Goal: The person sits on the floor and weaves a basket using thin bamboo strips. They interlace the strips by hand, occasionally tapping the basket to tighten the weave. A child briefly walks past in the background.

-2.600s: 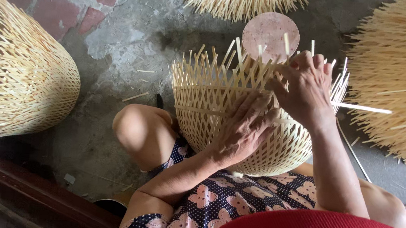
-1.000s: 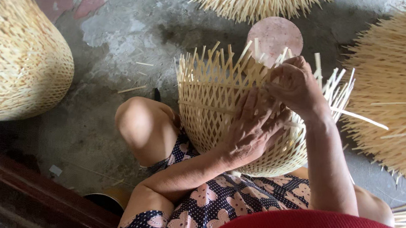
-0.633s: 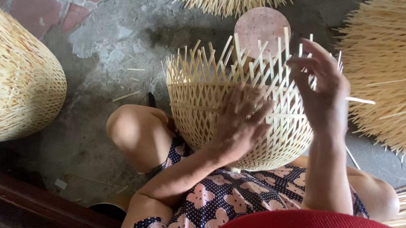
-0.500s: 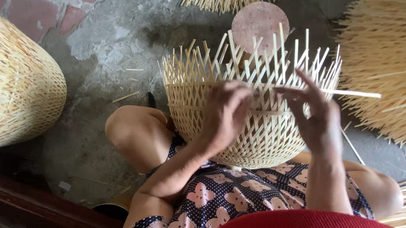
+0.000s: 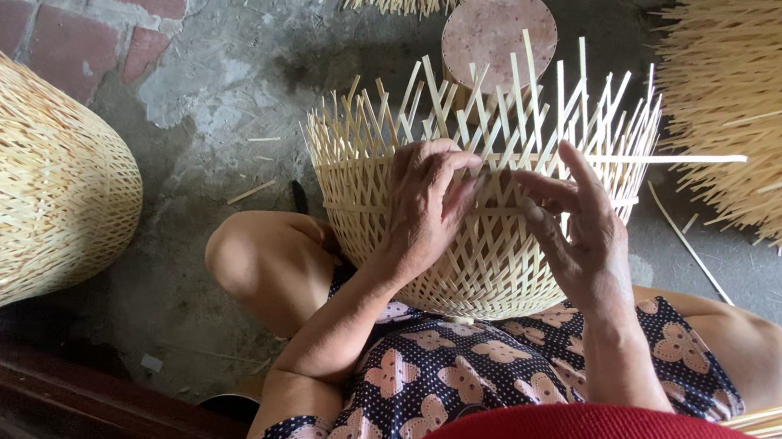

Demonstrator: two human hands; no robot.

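— how far along is that bamboo basket (image 5: pixel 494 250) you are working on?

— i'm judging it a good part done. the rounded lower body is sitting woven tight against my lap, between my knees, while the upper rim is bristling with loose upright strips (image 5: pixel 558 102) that are waiting to be bound.

— and your hands?

— my left hand (image 5: pixel 426 204) is lying over the woven wall, fingers curled and pinching at the top row. my right hand (image 5: pixel 579 225) is hovering just beside it, fingers spread apart, touching a long thin strip (image 5: pixel 678 160) that is running sideways and sticking out past the right edge of the basket.

— so what is left?

— i'm thinking more weaving rows across those uprights, then trimming or tucking the ends.
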